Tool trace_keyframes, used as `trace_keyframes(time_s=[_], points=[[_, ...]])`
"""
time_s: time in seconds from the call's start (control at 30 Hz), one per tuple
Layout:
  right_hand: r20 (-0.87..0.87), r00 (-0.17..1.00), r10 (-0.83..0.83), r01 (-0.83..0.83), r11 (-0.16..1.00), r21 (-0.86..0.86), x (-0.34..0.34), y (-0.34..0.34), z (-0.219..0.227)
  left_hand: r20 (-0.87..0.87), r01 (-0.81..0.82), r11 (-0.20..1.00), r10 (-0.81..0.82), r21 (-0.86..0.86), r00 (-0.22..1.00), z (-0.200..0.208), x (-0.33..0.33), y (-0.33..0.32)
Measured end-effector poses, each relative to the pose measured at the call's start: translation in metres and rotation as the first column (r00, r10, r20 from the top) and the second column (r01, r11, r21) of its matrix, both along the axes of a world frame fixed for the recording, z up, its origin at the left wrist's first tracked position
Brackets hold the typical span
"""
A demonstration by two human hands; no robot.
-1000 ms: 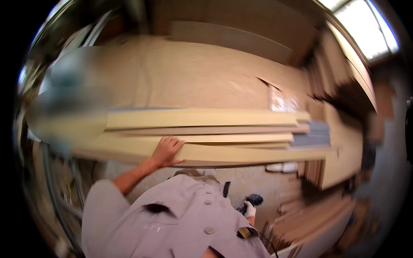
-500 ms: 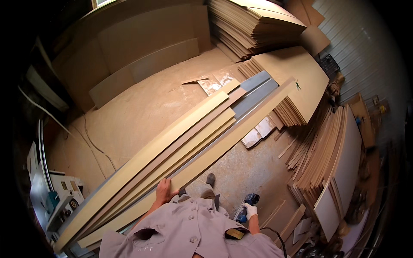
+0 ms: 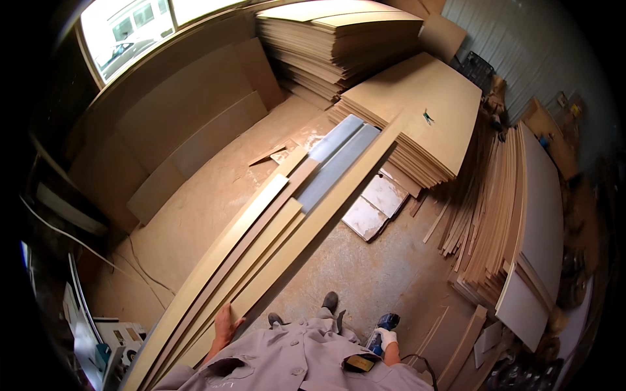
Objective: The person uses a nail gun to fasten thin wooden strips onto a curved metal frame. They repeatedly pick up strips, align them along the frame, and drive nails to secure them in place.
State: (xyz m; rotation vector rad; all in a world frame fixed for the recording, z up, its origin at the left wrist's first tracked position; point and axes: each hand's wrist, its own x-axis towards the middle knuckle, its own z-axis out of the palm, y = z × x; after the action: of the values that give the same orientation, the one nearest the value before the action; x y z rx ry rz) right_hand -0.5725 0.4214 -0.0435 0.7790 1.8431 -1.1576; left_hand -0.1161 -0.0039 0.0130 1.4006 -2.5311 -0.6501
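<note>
The person's hands are well apart. The bare left hand lies on the near edge of a row of long boards, fingers and thumb spread over the near board; how firmly it presses, one cannot tell. The gloved right hand, low beside the body, is wrapped around a blue and black power tool.

The boards are long, flat and straight-edged, mostly pale yellow and smooth, with a pinkish-brown board among them. They run side by side from the lower left toward the upper right, their ends staggered over smooth grey-blue strips. The person wears a greyish-mauve button shirt with a yellow-and-black item at the pocket.

Small white marks on the shirt are too small to read.

The floor is worn and dusty brown. Beyond the boards' far end is a stack of pale panels with layered edges and a small green object on top; a taller stack rises behind. Thin wooden strips stand bundled at right, near a corrugated wall. Daylight fills a window at upper left.
</note>
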Motion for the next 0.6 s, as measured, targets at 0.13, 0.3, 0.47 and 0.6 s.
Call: trace_keyframes(time_s=[0.13,0.3,0.47,0.6], points=[[-0.108,0.988,-0.109,0.106,0.994,-0.032,-0.053,0.057,-0.063,0.281,-0.014,0.987,-0.032,0.160,0.959,0.024,-0.024,-0.012],[-0.007,0.937,-0.348,0.337,0.912,-0.233,-0.137,0.085,0.003,0.295,-0.037,0.999,0.028,0.025,0.955,-0.013,0.011,-0.013],[0.023,0.657,-0.754,0.665,0.565,-0.488,-0.202,0.239,-0.012,0.325,-0.089,0.982,0.031,0.164,0.945,-0.040,0.010,-0.042],[-0.357,0.466,-0.810,0.732,0.579,-0.358,-0.240,0.201,0.062,0.200,-0.147,0.988,0.134,0.051,0.971,-0.008,-0.057,-0.023]])
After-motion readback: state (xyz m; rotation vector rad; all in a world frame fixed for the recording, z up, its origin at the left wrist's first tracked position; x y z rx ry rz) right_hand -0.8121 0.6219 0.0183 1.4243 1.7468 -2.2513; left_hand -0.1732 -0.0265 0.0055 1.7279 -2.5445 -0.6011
